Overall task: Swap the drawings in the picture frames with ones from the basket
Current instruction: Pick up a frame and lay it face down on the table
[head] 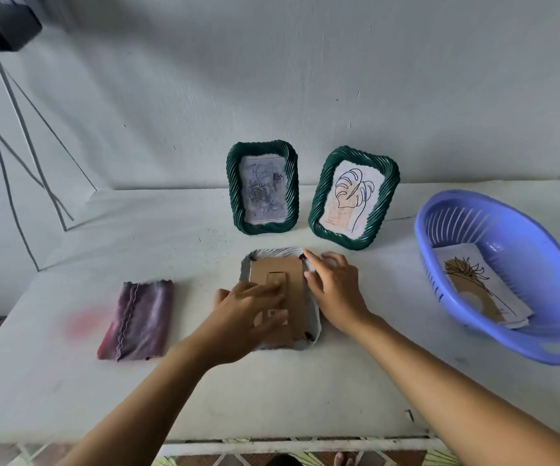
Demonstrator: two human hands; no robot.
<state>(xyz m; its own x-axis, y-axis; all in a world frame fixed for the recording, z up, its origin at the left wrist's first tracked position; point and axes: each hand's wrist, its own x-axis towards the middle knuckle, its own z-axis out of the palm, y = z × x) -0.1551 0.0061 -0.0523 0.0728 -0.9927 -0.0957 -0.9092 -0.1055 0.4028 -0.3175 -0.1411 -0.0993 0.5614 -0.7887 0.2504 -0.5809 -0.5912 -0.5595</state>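
A third picture frame (280, 255) lies face down in the middle of the table, its brown cardboard back (265, 267) up. My left hand (248, 314) presses flat on that back with straight fingers. My right hand (334, 289) rests at the frame's right edge, fingertips by the black clip at its top right corner. Two green woven frames stand behind: the left frame (262, 188) holds a bluish rose drawing, the right frame (354, 196) a leaf line drawing. The blue plastic basket (507, 210) at the right holds several drawings (483, 290), the top one a palm sketch.
A folded purple cloth (137, 319) lies left of the face-down frame. The white table (272, 391) ends at a front edge near me and meets a white wall behind the frames. Tripod legs and cables (19, 139) stand at the far left.
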